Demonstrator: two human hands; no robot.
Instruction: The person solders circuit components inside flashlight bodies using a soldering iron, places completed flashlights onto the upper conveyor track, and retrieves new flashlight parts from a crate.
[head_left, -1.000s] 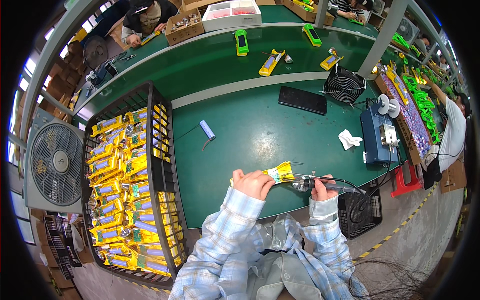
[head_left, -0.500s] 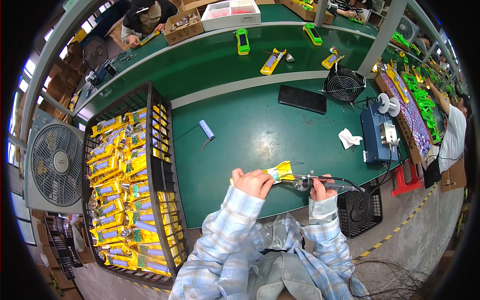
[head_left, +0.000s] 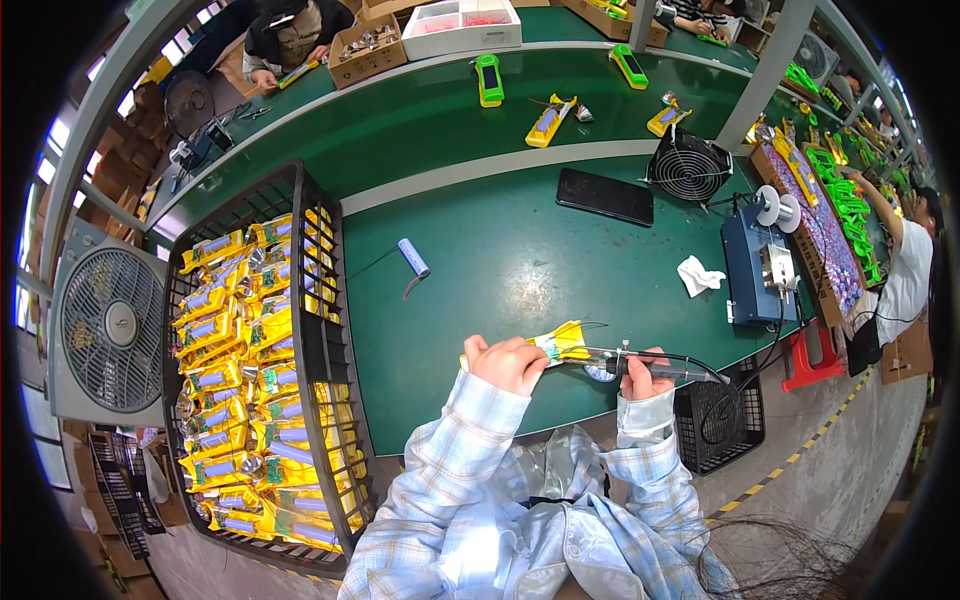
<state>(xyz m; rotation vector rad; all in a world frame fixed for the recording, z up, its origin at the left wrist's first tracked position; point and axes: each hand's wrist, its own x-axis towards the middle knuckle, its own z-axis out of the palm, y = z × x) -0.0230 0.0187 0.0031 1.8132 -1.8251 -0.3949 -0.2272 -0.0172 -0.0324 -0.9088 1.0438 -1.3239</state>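
Note:
My left hand is closed on a yellow plastic casing near the front edge of the green table. A small circuit board and thin dark wires show in the casing, partly hidden by my fingers. In my right hand is a soldering iron with a dark cable and a thin feed tube, its tip pointing left at the casing. Just beneath the iron, a round silvery lamp cup hangs at the casing's right end. Farther back lies a loose blue battery cell with wires.
A black crate of yellow casings stands left, beside a grey fan. A phone, small black fan, white tissue and blue soldering station sit back right. Beyond, a green belt carries several devices; co-workers sit nearby.
The devices on the green belt have shifted slightly to the right. The lamp cup under the iron has turned a little. My hands have barely moved.

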